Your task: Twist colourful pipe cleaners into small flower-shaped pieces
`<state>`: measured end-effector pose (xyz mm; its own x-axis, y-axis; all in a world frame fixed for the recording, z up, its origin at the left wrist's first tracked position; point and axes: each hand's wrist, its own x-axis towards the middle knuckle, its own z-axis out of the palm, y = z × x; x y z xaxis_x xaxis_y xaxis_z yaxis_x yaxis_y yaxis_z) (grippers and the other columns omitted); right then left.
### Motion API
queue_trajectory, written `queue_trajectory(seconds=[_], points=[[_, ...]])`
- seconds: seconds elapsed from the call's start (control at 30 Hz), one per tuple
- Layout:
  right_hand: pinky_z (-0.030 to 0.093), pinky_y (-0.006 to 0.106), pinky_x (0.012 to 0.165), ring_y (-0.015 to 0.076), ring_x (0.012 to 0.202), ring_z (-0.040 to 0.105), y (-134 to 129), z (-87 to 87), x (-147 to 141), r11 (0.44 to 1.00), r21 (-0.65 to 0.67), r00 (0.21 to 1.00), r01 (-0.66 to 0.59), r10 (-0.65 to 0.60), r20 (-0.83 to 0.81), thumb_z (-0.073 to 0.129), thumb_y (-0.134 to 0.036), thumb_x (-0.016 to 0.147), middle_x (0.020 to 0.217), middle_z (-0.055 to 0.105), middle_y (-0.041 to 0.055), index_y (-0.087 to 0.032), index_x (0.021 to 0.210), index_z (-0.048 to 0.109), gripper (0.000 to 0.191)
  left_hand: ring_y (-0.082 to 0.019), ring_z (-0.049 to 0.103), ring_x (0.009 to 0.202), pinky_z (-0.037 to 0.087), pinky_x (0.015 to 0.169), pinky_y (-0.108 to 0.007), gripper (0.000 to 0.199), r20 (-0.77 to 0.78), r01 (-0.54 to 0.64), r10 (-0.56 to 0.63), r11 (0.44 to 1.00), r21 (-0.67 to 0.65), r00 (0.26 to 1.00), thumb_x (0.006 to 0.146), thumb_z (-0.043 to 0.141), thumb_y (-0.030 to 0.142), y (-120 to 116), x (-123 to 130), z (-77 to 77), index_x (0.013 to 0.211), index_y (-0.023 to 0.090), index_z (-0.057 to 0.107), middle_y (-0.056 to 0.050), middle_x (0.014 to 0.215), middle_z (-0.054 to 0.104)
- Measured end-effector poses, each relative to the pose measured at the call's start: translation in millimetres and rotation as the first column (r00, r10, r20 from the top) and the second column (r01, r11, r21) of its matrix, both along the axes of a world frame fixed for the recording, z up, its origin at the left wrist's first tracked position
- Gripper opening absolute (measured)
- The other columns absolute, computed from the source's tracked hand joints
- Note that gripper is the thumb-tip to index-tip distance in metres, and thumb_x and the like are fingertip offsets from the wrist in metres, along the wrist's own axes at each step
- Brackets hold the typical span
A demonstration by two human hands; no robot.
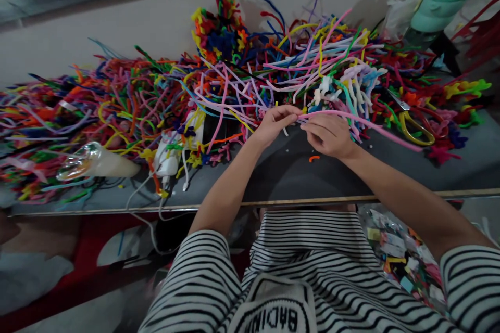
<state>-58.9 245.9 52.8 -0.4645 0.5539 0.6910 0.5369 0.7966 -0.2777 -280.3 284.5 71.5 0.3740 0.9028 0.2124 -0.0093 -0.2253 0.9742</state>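
The left hand (pixel 276 124) and right hand (pixel 328 134) share a narrow grip on a long, fuzzy pink stem (pixel 365 122), back from the grey desk's (pixel 289 182) front edge. I'd watch its loose tail: tugged, it could catch the yellow-handled metal scissors (pixel 404 106) rightward. A tangled multicoloured fuzzy-stem heap (pixel 133 86) crowds the back edge.

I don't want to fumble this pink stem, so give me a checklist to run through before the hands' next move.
1. Left hand on the pink stem: ok, pinching it near one end.
2. Right hand at the stem: ok, close beside the left.
3. Stem's near end untwisted: cannot tell, the hands cover it.
4. Scissors away from both hands: ok, lying to the right.
5. Table below the hands free of scraps: not ok, an orange scrap lies there.
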Motion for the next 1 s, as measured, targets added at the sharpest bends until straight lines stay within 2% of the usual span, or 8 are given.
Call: queue_trajectory(seconds=[0.13,0.23,0.33,0.43,0.6,0.73,0.87,1.0], points=[[0.049,0.053,0.110,0.0321,0.127,0.066,-6,11.8,-4,0.998,-0.027,0.994,0.055,-0.052,0.095,0.054,-0.031,0.104,0.124,0.075,0.0089,-0.034,0.133,0.074,0.035,-0.014,0.066,0.082,0.055,0.079,-0.029,0.044,0.010,0.125,-0.125,0.992,-0.017,0.992,0.075,0.086,0.061,3,-8,-8.9,0.091,0.023,0.070,-0.001,0.088,0.068],[0.046,0.053,0.109,0.0332,0.128,0.064,-6,17.6,-11,0.992,-0.010,0.988,0.123,-0.121,0.097,0.049,-0.035,0.108,0.130,0.072,0.0116,-0.029,0.139,0.070,0.038,-0.013,0.061,0.076,0.052,0.074,-0.029,0.050,-0.005,0.140,-0.140,0.990,-0.028,0.990,0.073,0.087,0.063,7,-9,-16.8,0.089,0.023,0.061,0.001,0.083,0.061],[0.048,0.048,0.094,0.0313,0.107,0.068,-4,19.6,-13,0.989,-0.011,0.977,0.149,-0.146,0.153,0.044,-0.041,0.110,0.113,0.076,0.0135,-0.023,0.125,0.076,0.039,-0.013,0.060,0.077,0.052,0.076,-0.030,0.054,-0.006,0.124,-0.124,0.992,-0.024,0.992,0.072,0.086,0.064,10,-11,-21.8,0.087,0.024,0.053,0.002,0.082,0.059],[0.043,0.044,0.080,0.0273,0.089,0.067,-4,21.2,-13,0.982,0.014,0.954,0.188,-0.186,0.237,0.040,-0.041,0.111,0.097,0.077,0.0127,-0.020,0.112,0.079,0.044,-0.015,0.062,0.082,0.052,0.077,-0.031,0.053,-0.036,0.093,-0.094,0.996,-0.015,0.995,0.074,0.085,0.063,12,-12,-25.0,0.098,0.024,0.058,0.000,0.087,0.063],[0.037,0.038,0.068,0.0226,0.077,0.067,-9,19.3,-14,0.966,0.047,0.917,0.255,-0.257,0.305,0.038,-0.036,0.112,0.089,0.078,0.0122,-0.017,0.111,0.080,0.047,-0.014,0.063,0.083,0.052,0.081,-0.029,0.055,-0.026,0.073,-0.073,0.997,-0.010,0.997,0.077,0.085,0.059,15,-11,-30.0,0.110,0.023,0.060,-0.001,0.089,0.065],[0.033,0.035,0.063,0.0215,0.075,0.070,-8,11.2,-16,0.951,-0.037,0.893,0.306,-0.274,0.358,0.042,-0.038,0.110,0.090,0.081,0.0090,-0.018,0.108,0.081,0.044,-0.012,0.059,0.080,0.049,0.078,-0.027,0.054,0.010,0.131,-0.131,0.991,0.004,0.991,0.079,0.086,0.056,15,-8,-32.1,0.107,0.022,0.056,0.000,0.087,0.061],[0.033,0.034,0.063,0.0220,0.082,0.074,-5,7.6,-17,0.934,-0.131,0.888,0.332,-0.263,0.378,0.045,-0.037,0.108,0.100,0.083,0.0085,-0.018,0.108,0.081,0.040,-0.011,0.052,0.076,0.044,0.073,-0.026,0.046,-0.017,0.158,-0.157,0.985,0.075,0.987,0.085,0.081,0.051,15,-6,-34.4,0.101,0.023,0.049,0.001,0.087,0.056],[0.033,0.033,0.063,0.0228,0.084,0.075,-4,8.1,-18,0.929,-0.163,0.889,0.332,-0.251,0.383,0.047,-0.036,0.107,0.103,0.083,0.0079,-0.019,0.107,0.081,0.038,-0.012,0.049,0.077,0.044,0.076,-0.029,0.037,-0.119,0.139,-0.115,0.966,0.220,0.986,0.088,0.075,0.039,15,-7,-35.4,0.095,0.024,0.042,0.002,0.085,0.052]])
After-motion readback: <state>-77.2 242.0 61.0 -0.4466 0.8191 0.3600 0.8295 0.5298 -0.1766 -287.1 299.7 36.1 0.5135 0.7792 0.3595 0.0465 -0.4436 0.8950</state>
